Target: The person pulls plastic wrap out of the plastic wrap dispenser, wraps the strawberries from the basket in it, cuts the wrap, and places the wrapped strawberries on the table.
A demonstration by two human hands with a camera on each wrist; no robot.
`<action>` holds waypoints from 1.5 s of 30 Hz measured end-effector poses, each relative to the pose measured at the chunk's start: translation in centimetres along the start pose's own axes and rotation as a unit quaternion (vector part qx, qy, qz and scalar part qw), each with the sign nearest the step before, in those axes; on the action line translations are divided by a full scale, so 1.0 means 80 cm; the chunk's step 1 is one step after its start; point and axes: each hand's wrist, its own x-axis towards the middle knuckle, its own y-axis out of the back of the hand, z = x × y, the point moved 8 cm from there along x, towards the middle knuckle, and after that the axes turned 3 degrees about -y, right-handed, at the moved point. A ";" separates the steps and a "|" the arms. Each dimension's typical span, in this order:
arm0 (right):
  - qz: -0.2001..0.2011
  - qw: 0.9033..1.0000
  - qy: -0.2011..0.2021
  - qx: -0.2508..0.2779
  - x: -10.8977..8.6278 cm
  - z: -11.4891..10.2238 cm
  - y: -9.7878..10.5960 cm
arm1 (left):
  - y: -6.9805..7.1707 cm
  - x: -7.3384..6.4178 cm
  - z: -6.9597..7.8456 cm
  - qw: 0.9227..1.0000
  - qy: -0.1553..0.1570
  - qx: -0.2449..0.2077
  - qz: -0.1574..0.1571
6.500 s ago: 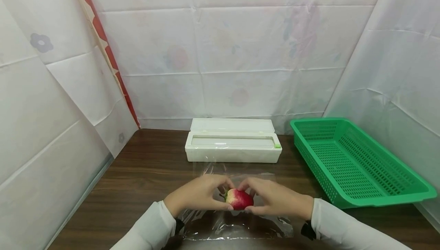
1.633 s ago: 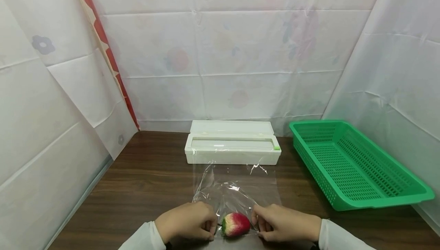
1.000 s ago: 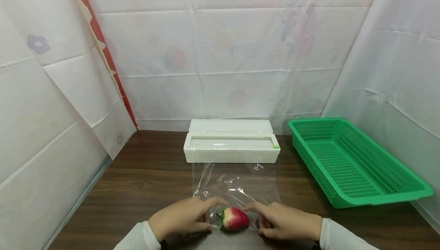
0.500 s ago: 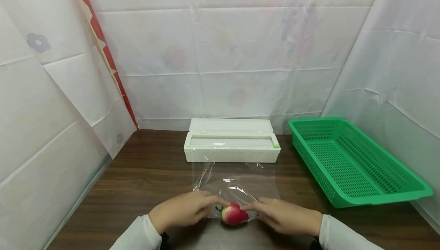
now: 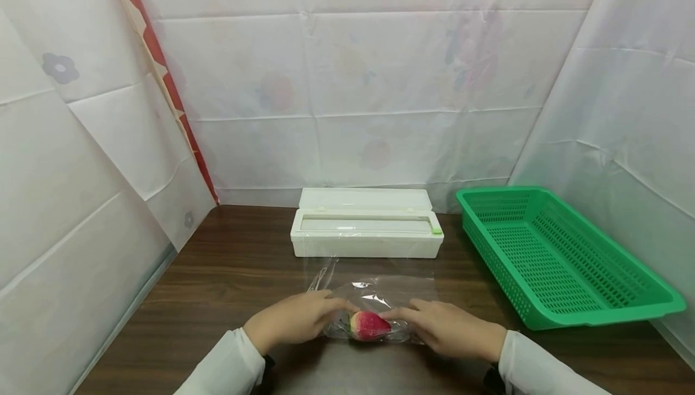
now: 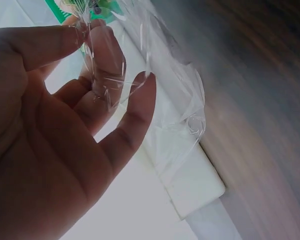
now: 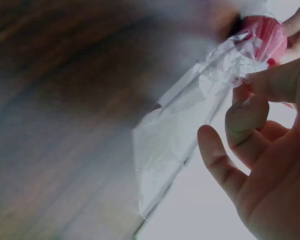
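In the head view, the fruit (image 5: 369, 325) is placed at the table's (image 5: 233, 262) near middle, flanked by the left hand (image 5: 295, 321) and right hand (image 5: 445, 325), which are held apart. Film (image 5: 374, 289) is spread from there toward the far box (image 5: 366, 245); the basket (image 5: 491, 265) is set at right. In the left wrist view, film is pinched between thumb and fingers. In the right wrist view, film is pinched likewise, beside the film-covered fruit.

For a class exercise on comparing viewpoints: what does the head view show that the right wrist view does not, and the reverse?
Only the head view: a green perforated plastic basket, a long white box with raised lid.
Only the right wrist view: the palm side of the bare right hand.
Both: that hand, the red rounded fruit, clear plastic film, dark brown wood-grain tabletop.
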 end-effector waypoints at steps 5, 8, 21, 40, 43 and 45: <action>0.014 1.000 0.004 -0.021 0.005 0.002 0.008 | -0.006 0.006 -0.006 1.000 -0.003 -0.007 -0.015; 0.023 0.999 0.003 -0.041 0.008 0.006 0.009 | -0.011 0.011 -0.015 0.999 0.017 -0.011 -0.029; 0.018 0.998 -0.015 -0.052 0.022 0.022 0.005 | -0.019 0.023 -0.042 0.992 0.083 -0.070 -0.066; 0.021 0.997 -0.033 -0.059 0.028 0.035 -0.001 | 0.000 0.025 -0.040 0.999 0.045 -0.001 0.003; 0.022 0.998 -0.024 -0.051 0.028 0.033 0.000 | 0.005 0.026 -0.034 0.998 0.034 0.055 0.025; 0.022 0.998 -0.022 -0.045 0.027 0.032 0.000 | 0.006 0.027 -0.030 0.995 0.032 0.086 0.032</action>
